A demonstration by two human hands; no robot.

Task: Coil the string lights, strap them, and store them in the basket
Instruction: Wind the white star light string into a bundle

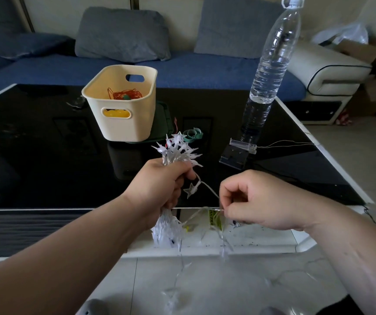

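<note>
Left hand (159,187) gripping bundled string lights (178,151), right hand (257,201) pinching their trailing wire just beside

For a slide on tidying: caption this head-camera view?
Left hand grips a bundle of star string lights while the right hand pinches the loose wire, basket standing on the table.

Black glass tabletop (35,155) carrying a cream basket (123,126) mid-table, green straps (192,135) just beside it, and a water bottle (269,71) near the right edge.
</note>
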